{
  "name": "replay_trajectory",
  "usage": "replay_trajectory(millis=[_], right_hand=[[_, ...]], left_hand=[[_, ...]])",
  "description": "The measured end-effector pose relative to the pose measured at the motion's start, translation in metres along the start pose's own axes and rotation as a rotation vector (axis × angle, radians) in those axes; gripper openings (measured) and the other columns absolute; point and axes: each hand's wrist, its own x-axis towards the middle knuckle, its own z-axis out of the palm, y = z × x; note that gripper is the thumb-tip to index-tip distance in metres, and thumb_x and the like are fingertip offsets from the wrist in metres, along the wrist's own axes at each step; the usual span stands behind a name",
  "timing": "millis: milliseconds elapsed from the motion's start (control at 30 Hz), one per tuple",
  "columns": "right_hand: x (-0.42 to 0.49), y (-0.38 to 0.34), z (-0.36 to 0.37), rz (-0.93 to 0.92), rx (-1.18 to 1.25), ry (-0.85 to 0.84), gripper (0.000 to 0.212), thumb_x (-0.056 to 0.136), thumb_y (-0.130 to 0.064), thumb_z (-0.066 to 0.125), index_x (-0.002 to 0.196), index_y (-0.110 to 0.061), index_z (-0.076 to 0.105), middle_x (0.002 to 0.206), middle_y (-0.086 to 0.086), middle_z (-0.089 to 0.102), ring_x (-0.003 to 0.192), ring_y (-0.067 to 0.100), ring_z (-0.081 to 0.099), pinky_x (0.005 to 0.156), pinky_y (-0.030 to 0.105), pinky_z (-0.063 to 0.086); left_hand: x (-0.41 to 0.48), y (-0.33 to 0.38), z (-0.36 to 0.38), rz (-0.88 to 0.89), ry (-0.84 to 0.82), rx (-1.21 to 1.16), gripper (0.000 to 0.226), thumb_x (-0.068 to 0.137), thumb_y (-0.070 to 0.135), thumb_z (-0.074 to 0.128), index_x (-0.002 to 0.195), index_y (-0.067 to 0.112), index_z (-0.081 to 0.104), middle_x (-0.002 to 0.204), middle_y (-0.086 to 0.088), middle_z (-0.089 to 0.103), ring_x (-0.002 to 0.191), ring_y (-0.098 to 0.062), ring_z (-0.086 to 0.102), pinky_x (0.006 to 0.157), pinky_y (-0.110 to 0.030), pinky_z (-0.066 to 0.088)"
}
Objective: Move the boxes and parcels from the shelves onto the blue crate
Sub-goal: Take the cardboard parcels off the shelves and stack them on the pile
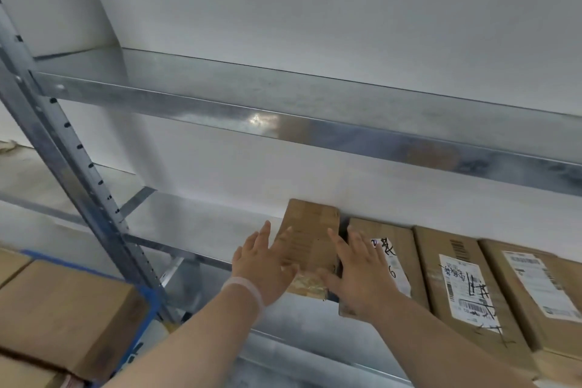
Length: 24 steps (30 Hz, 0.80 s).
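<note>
Left hand (pixel 261 264), right hand (pixel 359 274), flanking narrow brown taped box (pixel 310 239)

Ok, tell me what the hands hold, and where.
Nothing is gripped: left hand and right hand, fingers straight, flank the leftmost box at its two sides.

Small taped brown box (pixel 310 242) flat on lower shelf (pixel 195 224), leftmost in row, my left hand (pixel 258 264) and my right hand (pixel 359 274) flanking it. Three labelled cardboard boxes (pixel 466 280) flat just beside, on right. Blue crate (pixel 148 296) lower left, carrying stacked boxes (pixel 63 299).
</note>
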Motion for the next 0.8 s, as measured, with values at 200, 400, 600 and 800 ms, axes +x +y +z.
replay_trajectory(millis=[200,400,600,800], right_hand=[[0.029,0.004,0.005,0.024,0.019,-0.100,0.075,0.094,-0.068,0.028,0.155,-0.039,-0.004,0.164,0.006,0.005,0.151,0.024,-0.003,0.121,0.046,-0.005],[0.055,0.007,0.015,0.035,-0.035,-0.145,0.075,0.092,-0.072,0.017,0.154,-0.038,-0.007,0.163,0.010,0.012,0.150,0.028,0.001,0.120,0.049,-0.006],[0.067,0.001,0.023,0.013,-0.091,-0.131,0.100,0.063,-0.073,-0.016,0.155,-0.034,-0.006,0.160,0.014,0.021,0.150,0.028,-0.003,0.118,0.051,-0.014],[0.074,-0.014,0.023,-0.054,-0.096,-0.161,0.081,0.086,-0.072,0.004,0.155,-0.032,-0.008,0.161,0.015,0.017,0.150,0.028,-0.007,0.117,0.049,-0.016]], left_hand=[[0.024,0.009,0.005,-0.033,-0.040,-0.056,0.071,0.095,0.061,0.038,0.153,0.044,0.001,0.164,0.002,-0.006,0.150,-0.026,0.005,0.117,-0.046,0.018],[0.050,0.009,0.012,-0.075,-0.092,-0.181,0.071,0.094,0.062,0.041,0.153,0.046,0.004,0.164,0.005,-0.004,0.148,-0.029,0.009,0.119,-0.046,0.023],[0.061,0.001,0.030,-0.100,-0.113,-0.392,0.072,0.090,0.061,0.049,0.152,0.046,0.014,0.162,0.007,0.005,0.143,-0.025,0.029,0.116,-0.041,0.031],[0.053,-0.014,0.033,-0.159,-0.027,-0.469,0.073,0.089,0.058,0.054,0.152,0.040,0.022,0.151,0.004,0.025,0.129,-0.022,0.045,0.109,-0.037,0.041]])
